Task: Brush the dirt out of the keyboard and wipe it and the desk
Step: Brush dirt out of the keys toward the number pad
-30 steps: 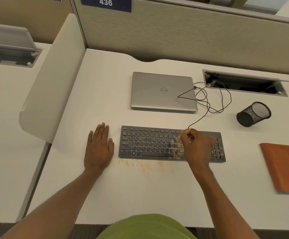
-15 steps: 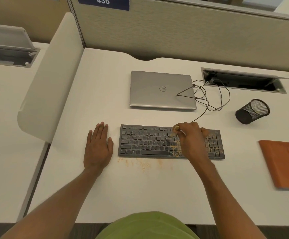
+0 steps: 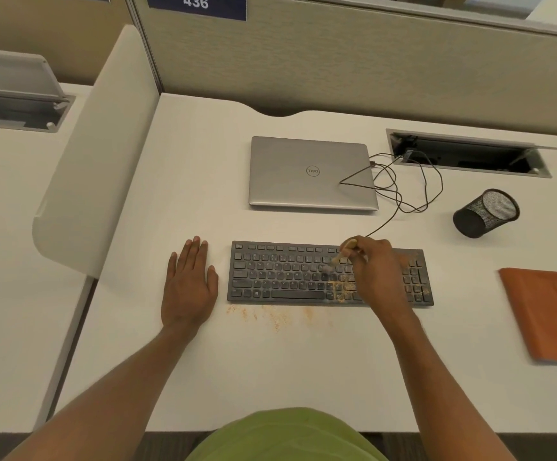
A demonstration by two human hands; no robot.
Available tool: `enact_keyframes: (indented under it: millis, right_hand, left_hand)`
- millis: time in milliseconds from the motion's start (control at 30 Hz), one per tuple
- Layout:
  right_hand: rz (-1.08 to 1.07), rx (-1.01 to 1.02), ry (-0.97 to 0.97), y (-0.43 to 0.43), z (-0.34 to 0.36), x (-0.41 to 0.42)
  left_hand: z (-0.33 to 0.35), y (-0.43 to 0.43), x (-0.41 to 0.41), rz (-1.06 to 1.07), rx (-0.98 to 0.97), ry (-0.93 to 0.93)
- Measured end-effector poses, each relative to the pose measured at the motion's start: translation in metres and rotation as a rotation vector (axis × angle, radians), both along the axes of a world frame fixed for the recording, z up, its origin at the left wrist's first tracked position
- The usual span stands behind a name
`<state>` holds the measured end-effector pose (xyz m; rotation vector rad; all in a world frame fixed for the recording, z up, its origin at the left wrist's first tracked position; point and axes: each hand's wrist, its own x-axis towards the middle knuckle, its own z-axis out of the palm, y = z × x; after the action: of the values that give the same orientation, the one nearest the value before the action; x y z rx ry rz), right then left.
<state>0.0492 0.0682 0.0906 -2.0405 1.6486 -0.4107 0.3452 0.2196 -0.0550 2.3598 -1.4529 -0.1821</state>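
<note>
A dark grey keyboard (image 3: 283, 274) lies on the white desk (image 3: 270, 367). Orange-brown dirt speckles its right half and the desk (image 3: 270, 316) just in front of it. My right hand (image 3: 378, 272) is over the keyboard's right-centre, shut on a small brush (image 3: 338, 259) with a pale wooden handle; its bristles touch the keys near the middle rows. My left hand (image 3: 189, 282) rests flat on the desk, fingers together, just left of the keyboard, holding nothing. An orange cloth (image 3: 545, 314) lies folded at the desk's right edge.
A closed silver laptop (image 3: 310, 173) sits behind the keyboard, with a thin black cable (image 3: 403, 194) looping to an open cable hatch (image 3: 466, 154). A black mesh pen cup (image 3: 485, 212) lies tipped at the right. A white side divider (image 3: 94, 154) stands at the left.
My right hand has swept the brush leftward and up the keys, from the lower right-centre toward the middle rows. The left hand has stayed flat.
</note>
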Motion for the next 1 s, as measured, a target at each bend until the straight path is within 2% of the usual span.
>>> enact_keyframes:
  millis: [200, 267, 333, 400, 467, 633, 700, 833, 1000]
  right_hand:
    - [-0.147, -0.147, 0.326, 0.007, 0.002, -0.007]
    - [-0.163, -0.187, 0.257, 0.011, 0.004, -0.005]
    - [-0.123, -0.144, 0.104, 0.015, 0.002, -0.002]
    - [-0.055, -0.088, 0.035, 0.018, -0.004, 0.000]
    - [-0.035, -0.069, 0.044, 0.018, -0.011, -0.001]
    - [-0.087, -0.164, 0.256, 0.022, -0.006, -0.011]
    - [-0.130, -0.196, 0.215, 0.021, -0.007, -0.013]
    - [-0.062, -0.057, -0.082, 0.019, -0.015, -0.009]
    - [-0.055, -0.070, 0.074, 0.027, -0.014, -0.007]
  left_hand:
    - [0.001, -0.001, -0.001, 0.002, -0.006, 0.001]
    - [0.001, 0.000, -0.001, 0.004, -0.003, 0.002]
    - [0.002, 0.000, -0.001, 0.004, -0.001, 0.006]
    - [0.001, 0.000, -0.001, 0.002, -0.001, 0.005]
    - [0.001, -0.001, -0.001, 0.001, -0.006, 0.004]
    - [0.001, 0.000, -0.001, 0.001, -0.008, 0.003]
    - [0.001, 0.000, -0.001, 0.001, -0.006, 0.004]
    - [0.000, 0.000, 0.000, 0.002, -0.007, 0.003]
    - [0.000, -0.001, -0.001, -0.001, -0.008, -0.001]
